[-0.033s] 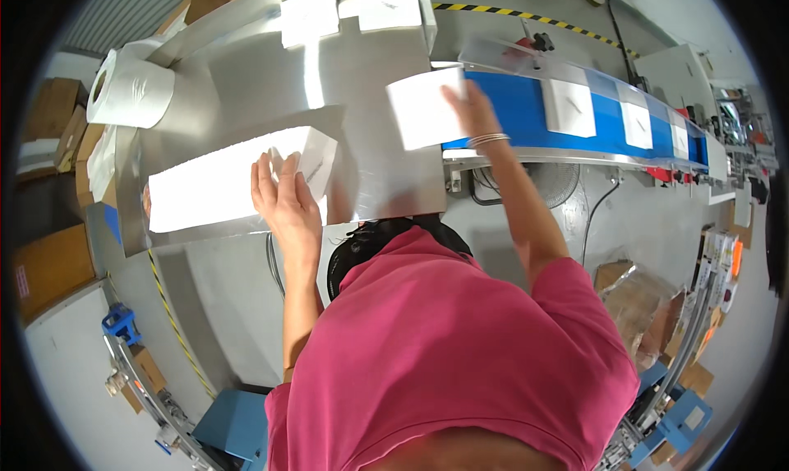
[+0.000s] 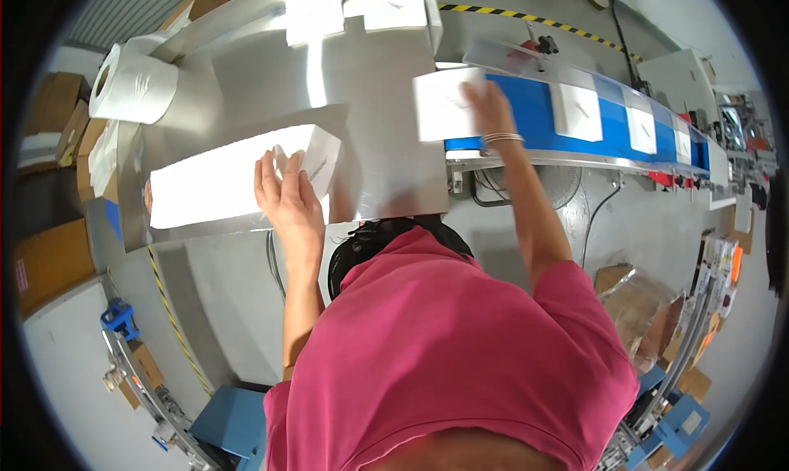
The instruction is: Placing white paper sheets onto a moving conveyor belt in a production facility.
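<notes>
The table (image 2: 370, 126) is brushed metal, smooth and glossy, throwing back light. The stack of white packs (image 2: 222, 179) under the left hand (image 2: 288, 204) looks like matt paper, as does the white pack (image 2: 444, 105) beneath the right hand (image 2: 489, 109). The conveyor belt (image 2: 534, 113) is smooth blue plastic or rubber. The roll (image 2: 136, 85) is soft matt paper, and the boxes (image 2: 49, 261) are rough brown cardboard.

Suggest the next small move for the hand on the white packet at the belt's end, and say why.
Probably draw the white packet off the blue belt onto the steel table. The right hand lies flat on it where belt meets table, and more packets follow along the belt. The left hand rests on a stack of white packets on the table, a likely place for it.
</notes>
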`<action>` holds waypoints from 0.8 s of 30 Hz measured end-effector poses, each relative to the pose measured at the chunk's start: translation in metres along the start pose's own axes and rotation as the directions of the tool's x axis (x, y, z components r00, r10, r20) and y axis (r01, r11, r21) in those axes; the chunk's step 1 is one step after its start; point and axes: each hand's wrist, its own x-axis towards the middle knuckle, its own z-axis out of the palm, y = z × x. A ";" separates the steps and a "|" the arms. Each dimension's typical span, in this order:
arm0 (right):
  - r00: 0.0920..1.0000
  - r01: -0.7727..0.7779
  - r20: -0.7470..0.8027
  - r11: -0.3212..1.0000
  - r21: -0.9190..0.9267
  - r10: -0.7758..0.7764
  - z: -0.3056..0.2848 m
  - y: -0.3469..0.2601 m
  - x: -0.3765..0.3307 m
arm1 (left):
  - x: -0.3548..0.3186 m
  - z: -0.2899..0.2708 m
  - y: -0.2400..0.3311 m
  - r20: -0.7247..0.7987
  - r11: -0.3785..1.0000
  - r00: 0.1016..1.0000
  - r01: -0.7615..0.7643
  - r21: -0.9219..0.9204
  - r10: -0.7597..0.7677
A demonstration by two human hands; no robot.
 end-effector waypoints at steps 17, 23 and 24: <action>0.698 0.111 0.544 0.821 0.560 -0.466 0.042 -0.172 -0.001 | -0.004 0.009 0.001 -0.067 0.995 0.994 -0.086 -0.043 0.083; 0.574 0.245 0.523 0.742 0.624 -0.630 0.055 -0.144 -0.004 | 0.003 -0.003 0.005 0.005 0.997 1.000 -0.015 -0.080 0.015; 0.672 -0.040 0.599 0.786 0.617 -0.436 0.049 -0.138 -0.010 | 0.004 -0.002 -0.002 -0.032 0.998 0.999 -0.003 -0.056 0.001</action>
